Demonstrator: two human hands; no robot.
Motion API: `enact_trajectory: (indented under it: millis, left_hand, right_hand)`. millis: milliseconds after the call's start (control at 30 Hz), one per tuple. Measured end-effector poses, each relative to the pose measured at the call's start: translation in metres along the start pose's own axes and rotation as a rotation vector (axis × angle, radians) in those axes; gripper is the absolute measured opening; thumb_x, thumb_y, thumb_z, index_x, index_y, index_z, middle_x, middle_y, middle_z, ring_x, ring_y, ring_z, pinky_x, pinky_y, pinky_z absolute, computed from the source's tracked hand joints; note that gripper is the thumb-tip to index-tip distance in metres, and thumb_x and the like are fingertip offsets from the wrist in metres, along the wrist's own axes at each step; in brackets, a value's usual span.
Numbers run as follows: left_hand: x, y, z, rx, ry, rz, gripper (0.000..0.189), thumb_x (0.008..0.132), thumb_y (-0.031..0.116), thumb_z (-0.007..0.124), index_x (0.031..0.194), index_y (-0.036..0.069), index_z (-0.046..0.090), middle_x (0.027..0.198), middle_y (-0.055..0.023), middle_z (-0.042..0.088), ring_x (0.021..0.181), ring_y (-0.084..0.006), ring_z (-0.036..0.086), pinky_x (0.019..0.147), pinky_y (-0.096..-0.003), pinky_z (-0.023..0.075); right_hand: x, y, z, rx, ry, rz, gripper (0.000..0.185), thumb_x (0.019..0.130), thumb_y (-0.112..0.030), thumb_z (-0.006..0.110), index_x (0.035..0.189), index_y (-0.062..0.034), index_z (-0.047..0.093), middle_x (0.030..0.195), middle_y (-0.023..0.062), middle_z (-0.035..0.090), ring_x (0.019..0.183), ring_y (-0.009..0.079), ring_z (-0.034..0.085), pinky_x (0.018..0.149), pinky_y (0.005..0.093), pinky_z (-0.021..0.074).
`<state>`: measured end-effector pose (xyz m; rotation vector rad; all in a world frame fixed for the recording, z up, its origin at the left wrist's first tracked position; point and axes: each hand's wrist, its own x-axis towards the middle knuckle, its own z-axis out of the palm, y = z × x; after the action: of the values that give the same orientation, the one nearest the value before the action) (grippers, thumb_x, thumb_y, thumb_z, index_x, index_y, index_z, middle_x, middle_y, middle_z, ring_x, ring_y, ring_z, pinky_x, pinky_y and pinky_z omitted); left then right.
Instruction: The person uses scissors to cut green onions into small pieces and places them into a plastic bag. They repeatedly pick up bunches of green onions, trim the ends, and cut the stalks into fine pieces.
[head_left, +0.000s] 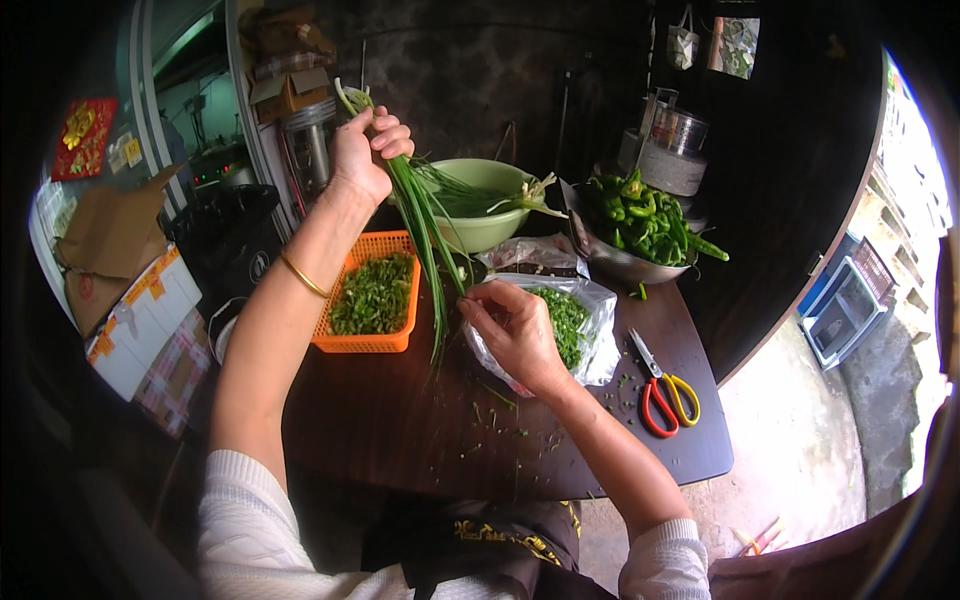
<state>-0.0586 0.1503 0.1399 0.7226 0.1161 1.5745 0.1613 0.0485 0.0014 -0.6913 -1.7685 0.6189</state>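
My left hand (373, 150) is raised and closed around a bunch of green onions (420, 217), white ends up, leaves hanging down. My right hand (517, 330) pinches the tip of one leaf between thumb and forefinger. Beneath that hand is a clear plastic bag (600, 300) holding chopped green onion (562, 322). An orange plastic basket (367, 345) with cut greens (371, 296) sits to the left. Scissors (664, 390) with one red and one yellow handle lie at the right, blades parted. Behind, more green onions (525, 196) rest in a pale green basin (480, 229).
A metal bowl (637, 268) heaped with green peppers (645, 217) stands at the table's back right. Scraps lie on the dark wooden table (360, 427). Cardboard boxes (112, 247) and a black bin (225, 232) are at the left; stacked metal pots (675, 150) stand behind the peppers.
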Motion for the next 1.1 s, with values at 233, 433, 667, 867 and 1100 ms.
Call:
enact_trajectory:
  millis: [233,433,667,867,1100]
  left_hand:
    - [-0.010,0.005,-0.021,-0.024,0.011,-0.066,0.015,0.100,0.015,0.046,0.088,0.006,0.049,0.068,0.0017,0.044,0.051,-0.0081,0.035,0.046,-0.0221,0.0298]
    - [-0.014,0.012,-0.033,-0.183,-0.072,-0.091,0.014,0.100,0.013,0.044,0.090,0.004,0.048,0.068,0.0029,0.040,0.051,-0.0074,0.033,0.047,-0.0214,0.0293]
    - [-0.013,0.029,-0.046,-0.385,-0.117,-0.133,0.019,0.099,0.008,0.040,0.081,0.005,0.043,0.066,0.0017,0.038,0.050,-0.0080,0.033,0.047,-0.0224,0.0306]
    - [-0.013,0.025,-0.052,-0.412,-0.096,-0.146,0.015,0.099,0.008,0.041,0.086,0.002,0.047,0.066,0.0019,0.038,0.049,-0.0081,0.033,0.046,-0.0222,0.0301]
    - [-0.013,0.022,-0.053,-0.418,-0.131,-0.160,0.014,0.099,0.007,0.041,0.087,0.001,0.047,0.066,0.0017,0.039,0.050,-0.0082,0.034,0.047,-0.0223,0.0307]
  right_hand:
    - [-0.004,0.001,0.002,0.287,-0.199,0.285,0.017,0.094,-0.011,0.061,0.094,0.0053,0.067,0.076,0.0035,0.066,0.069,0.0076,0.058,0.066,0.0244,0.0495]
    - [-0.007,0.021,0.015,0.872,0.146,0.604,0.014,0.089,-0.006,0.054,0.078,-0.0009,0.061,0.064,0.0032,0.056,0.054,0.0110,0.050,0.052,0.0248,0.0407]
    - [-0.031,0.039,0.021,1.134,-0.142,0.778,0.012,0.095,-0.007,0.053,0.103,-0.0029,0.061,0.086,0.0049,0.062,0.072,0.0132,0.058,0.069,0.0282,0.0492]
    - [-0.026,0.033,0.023,1.315,-0.318,0.653,0.014,0.094,-0.011,0.057,0.105,-0.0027,0.063,0.091,0.0038,0.062,0.079,0.0124,0.057,0.075,0.0282,0.0481]
    - [-0.021,0.023,0.027,1.261,-0.338,0.601,0.009,0.092,-0.012,0.059,0.094,-0.0050,0.065,0.080,0.0013,0.059,0.070,0.0115,0.053,0.068,0.0279,0.0455]
